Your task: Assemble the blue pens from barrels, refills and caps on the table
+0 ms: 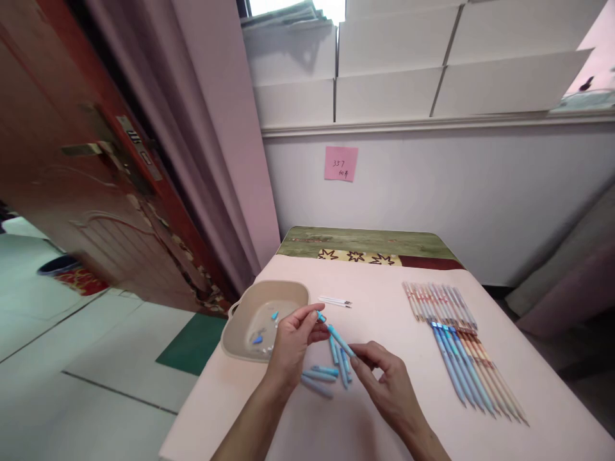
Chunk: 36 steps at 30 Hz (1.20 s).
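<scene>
My left hand (pixel 295 339) pinches a small bright blue pen part (pixel 321 317) between thumb and fingertips. In my right hand (pixel 384 378) is a light blue pen barrel (pixel 342 341), slanting up toward the left fingers. A narrow gap seems to separate its upper end from the blue part. Under and between the hands lie several loose blue pen pieces (pixel 319 376) on the table. Left of my left hand stands a beige basin (pixel 235 320) with blue bits (pixel 258 339) and small clear pieces in it. Thin white refills (pixel 336 302) rest behind the hands.
At the right of the pink-covered table (pixel 384 294) lie rows of assembled-looking pens: blue ones (pixel 456 368), orange-beige ones (pixel 494 378), and pale ones (pixel 439 302) behind. A pink note (pixel 341 164) sticks to the wall. A wooden door (pixel 120 160) stands at the left.
</scene>
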{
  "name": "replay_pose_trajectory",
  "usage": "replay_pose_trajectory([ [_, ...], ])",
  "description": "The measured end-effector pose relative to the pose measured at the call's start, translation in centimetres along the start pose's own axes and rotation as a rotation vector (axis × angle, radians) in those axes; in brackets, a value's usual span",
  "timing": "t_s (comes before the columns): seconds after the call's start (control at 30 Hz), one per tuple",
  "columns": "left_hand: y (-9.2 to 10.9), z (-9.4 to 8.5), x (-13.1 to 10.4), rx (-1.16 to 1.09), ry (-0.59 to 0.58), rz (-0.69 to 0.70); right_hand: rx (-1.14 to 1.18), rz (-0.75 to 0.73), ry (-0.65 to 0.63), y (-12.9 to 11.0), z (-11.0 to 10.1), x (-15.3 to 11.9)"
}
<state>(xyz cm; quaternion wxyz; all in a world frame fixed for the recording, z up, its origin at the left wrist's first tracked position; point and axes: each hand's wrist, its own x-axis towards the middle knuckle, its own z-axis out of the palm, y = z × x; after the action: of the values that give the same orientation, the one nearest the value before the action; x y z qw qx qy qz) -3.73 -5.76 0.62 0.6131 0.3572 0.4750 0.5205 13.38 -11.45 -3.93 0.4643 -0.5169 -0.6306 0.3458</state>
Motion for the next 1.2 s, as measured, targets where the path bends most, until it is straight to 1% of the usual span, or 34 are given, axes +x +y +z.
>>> replay_pose_trajectory([
  [0.2, -0.4, 0.0, -0.2, 0.066, -0.008, 0.035, -0.003, 0.028, 0.002, 0.3, -0.2, -0.4],
  [0.5, -0.7, 0.8, -0.3, 0.143, -0.021, 0.086, -0.011, 0.039, 0.008, 0.1, -0.6, -0.9],
  [0.63, -1.3, 1.3, -0.1, 0.16, -0.035, 0.102, -0.026, 0.03, 0.05, 0.1, -0.9, -1.4],
  [0.77, -2.2, 2.1, 0.1, 0.172, -0.066, 0.115, -0.051, 0.035, 0.089, 0.2, -1.6, -2.0],
  [0.87, -2.4, 3.0, 0.1, 0.169, -0.091, 0.099, -0.06, 0.06, 0.107, 0.5, -2.3, -2.4],
  [1.0, -2.2, 4.1, 0.0, 0.137, -0.105, 0.052, -0.064, 0.069, 0.127, 1.0, -3.0, -2.7],
  [1.2, -2.3, 4.6, -0.3, 0.142, -0.145, 0.01, -0.039, 0.093, 0.121, 1.6, -3.6, -2.9],
])
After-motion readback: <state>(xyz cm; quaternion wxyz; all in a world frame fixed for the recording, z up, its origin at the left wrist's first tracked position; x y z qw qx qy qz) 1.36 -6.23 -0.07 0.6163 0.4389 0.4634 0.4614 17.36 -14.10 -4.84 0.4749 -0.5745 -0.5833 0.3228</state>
